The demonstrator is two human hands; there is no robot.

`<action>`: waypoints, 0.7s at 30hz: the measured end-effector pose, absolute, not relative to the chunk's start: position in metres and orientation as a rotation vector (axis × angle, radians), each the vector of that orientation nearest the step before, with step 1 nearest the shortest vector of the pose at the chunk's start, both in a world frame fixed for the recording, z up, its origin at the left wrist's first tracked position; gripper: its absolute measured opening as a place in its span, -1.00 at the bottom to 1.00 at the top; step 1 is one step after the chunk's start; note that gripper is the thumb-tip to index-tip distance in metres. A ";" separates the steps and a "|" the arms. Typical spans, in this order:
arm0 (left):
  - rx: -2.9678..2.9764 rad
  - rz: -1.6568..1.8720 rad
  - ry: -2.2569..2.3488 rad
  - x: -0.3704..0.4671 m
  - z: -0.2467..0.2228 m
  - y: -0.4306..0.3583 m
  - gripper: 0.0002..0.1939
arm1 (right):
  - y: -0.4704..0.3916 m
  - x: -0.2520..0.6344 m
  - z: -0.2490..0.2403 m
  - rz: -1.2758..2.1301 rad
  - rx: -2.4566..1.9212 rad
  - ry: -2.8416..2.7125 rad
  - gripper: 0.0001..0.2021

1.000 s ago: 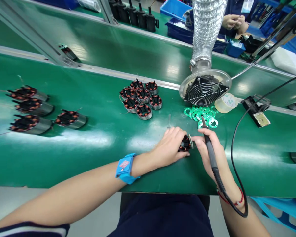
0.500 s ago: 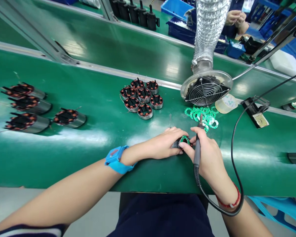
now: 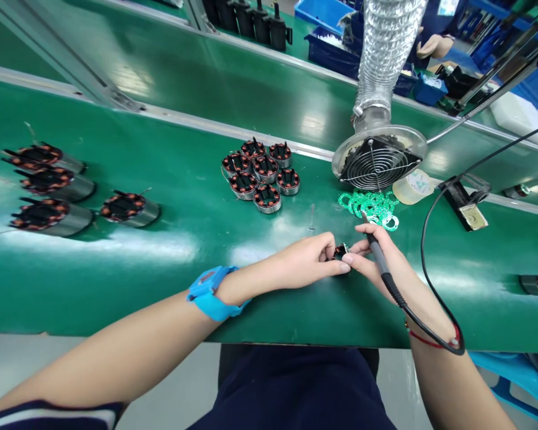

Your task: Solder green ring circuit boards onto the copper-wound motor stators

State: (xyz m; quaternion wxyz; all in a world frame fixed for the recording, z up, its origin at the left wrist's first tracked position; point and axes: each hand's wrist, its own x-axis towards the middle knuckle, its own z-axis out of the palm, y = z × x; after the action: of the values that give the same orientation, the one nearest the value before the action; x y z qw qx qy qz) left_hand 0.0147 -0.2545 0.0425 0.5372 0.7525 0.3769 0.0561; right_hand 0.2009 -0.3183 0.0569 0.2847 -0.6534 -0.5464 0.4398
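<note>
Between my two hands is a small motor stator [image 3: 340, 252], partly covered by fingers, a green-and-white edge showing on its right side. My left hand [image 3: 311, 260] is closed around the stator from the left. With thumb and fingertips my right hand [image 3: 385, 257] pinches the stator's right edge, while a soldering iron [image 3: 379, 255] rests across the same hand, tip pointing up and away. Beyond it lies a pile of green ring-shaped circuit boards [image 3: 372, 206]. Several copper-wound stators [image 3: 267, 199] stand grouped left of that pile.
A fume extractor [image 3: 379, 161] hangs over the boards, beside a tape roll [image 3: 412, 187] and an iron stand [image 3: 464, 203]. More stators [image 3: 130, 209] stand at the left of the green table [image 3: 183, 298]. The iron's cable loops at the right. Across the bench, a person's hand [image 3: 434, 46] shows.
The stator has turned, so its green board now shows edge-on. My left fingers have curled more, and my right hand has shifted right with the iron tilted further left.
</note>
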 end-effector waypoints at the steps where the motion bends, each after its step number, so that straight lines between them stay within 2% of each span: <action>1: 1.848 0.089 0.937 0.015 0.043 -0.257 -0.66 | -0.317 0.202 0.057 1.211 -1.727 -1.445 -0.48; 6: 2.034 -0.016 0.876 0.009 0.044 -0.258 -0.55 | -0.312 0.209 0.061 1.178 -1.763 -1.544 -0.46; 10: 1.912 0.103 0.680 0.005 0.035 -0.248 -0.38 | -0.314 0.208 0.068 0.858 -1.863 -1.850 -0.45; 14: 1.871 0.336 0.609 0.012 0.021 -0.247 -0.48 | -0.322 0.194 0.067 0.327 -1.824 -2.158 -0.49; 16: 1.917 0.452 0.685 0.017 0.015 -0.251 -0.55 | -0.327 0.188 0.061 0.176 -1.816 -2.223 -0.56; 21: 1.984 0.509 0.758 0.022 0.009 -0.259 -0.62 | -0.338 0.185 0.038 0.239 -1.765 -2.002 -0.59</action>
State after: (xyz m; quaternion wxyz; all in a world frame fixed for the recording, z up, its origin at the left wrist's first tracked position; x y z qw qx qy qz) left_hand 0.0220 -0.2587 0.0088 0.4609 0.8062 0.3080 0.2069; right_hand 0.1846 -0.3375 0.0377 0.2287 -0.6412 -0.7273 0.0866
